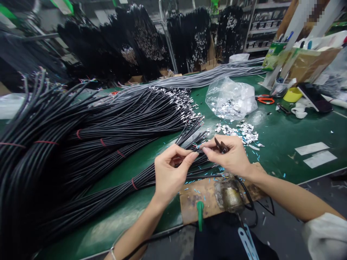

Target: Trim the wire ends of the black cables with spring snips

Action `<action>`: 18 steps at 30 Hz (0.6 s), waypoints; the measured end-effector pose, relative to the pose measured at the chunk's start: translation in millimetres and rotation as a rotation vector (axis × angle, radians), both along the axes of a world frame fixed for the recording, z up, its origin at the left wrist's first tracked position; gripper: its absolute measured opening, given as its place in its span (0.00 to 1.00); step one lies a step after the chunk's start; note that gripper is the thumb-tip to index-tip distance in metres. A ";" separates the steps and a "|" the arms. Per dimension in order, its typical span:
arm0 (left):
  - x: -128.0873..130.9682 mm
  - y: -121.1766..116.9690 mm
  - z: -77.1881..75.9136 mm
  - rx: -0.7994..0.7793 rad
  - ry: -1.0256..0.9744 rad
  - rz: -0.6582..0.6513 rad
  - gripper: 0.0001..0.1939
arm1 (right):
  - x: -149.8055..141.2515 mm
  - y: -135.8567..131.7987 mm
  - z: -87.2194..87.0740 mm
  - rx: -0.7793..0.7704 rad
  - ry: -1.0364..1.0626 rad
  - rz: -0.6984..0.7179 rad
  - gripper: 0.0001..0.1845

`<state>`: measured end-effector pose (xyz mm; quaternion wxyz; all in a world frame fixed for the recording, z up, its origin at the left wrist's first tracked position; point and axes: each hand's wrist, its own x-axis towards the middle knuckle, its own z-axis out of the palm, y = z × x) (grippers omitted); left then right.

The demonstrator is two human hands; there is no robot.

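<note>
My left hand (173,169) pinches a black cable close to its stripped end. Fine coloured wires (195,146) stick out of that end, between both hands. The fingertips of my right hand (230,153) close on these wires. A dark hand tool, perhaps small cutters (221,145), is tucked in the right palm; most of it is hidden. Below the hands runs a bundle of black cables (108,193), tied with a red band (134,183). A larger heap of black cables (130,115) with white stripped ends lies to the left.
Foil scraps (244,131) and blue insulation bits lie beyond my right hand. A clear plastic bag (233,99), orange-handled scissors (265,99) and a phone (316,97) are farther back. A metal device (230,196) sits on cardboard (189,206) at the table's front edge. Grey cables (217,74) cross behind.
</note>
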<state>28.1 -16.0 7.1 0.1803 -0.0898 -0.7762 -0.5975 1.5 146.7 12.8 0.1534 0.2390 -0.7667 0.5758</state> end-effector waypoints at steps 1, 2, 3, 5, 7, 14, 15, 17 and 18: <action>0.2 -0.1 -0.6 -0.009 0.026 0.006 0.08 | 0.4 -0.2 0.1 0.010 0.007 0.006 0.05; 0.3 -0.2 -1.2 -0.023 0.055 0.015 0.07 | 0.8 -0.3 0.2 0.019 0.032 -0.001 0.05; 0.6 -0.4 -1.6 -0.040 0.085 0.028 0.07 | 1.1 -0.2 0.2 0.030 0.071 -0.020 0.05; 1.3 -0.5 -1.8 -0.085 0.136 0.067 0.07 | 1.6 0.5 -0.2 0.044 0.161 -0.076 0.05; 2.4 -0.2 -1.2 -0.130 0.175 0.107 0.06 | 2.2 1.7 -1.3 0.050 0.235 -0.115 0.06; 4.2 0.7 0.7 -0.210 0.229 0.157 0.07 | 7.1 5.8 -3.1 0.074 0.364 -0.138 0.11; 4.1 0.5 0.5 -0.206 0.228 0.161 0.07 | 7.7 5.9 -2.8 0.078 0.376 -0.124 0.11; 4.1 -0.1 0.0 -0.193 0.221 0.164 0.07 | 7.8 5.6 -2.3 0.077 0.366 -0.100 0.11; 4.1 -0.4 -0.2 -0.187 0.219 0.165 0.07 | 7.4 5.2 -2.2 0.068 0.346 -0.098 0.10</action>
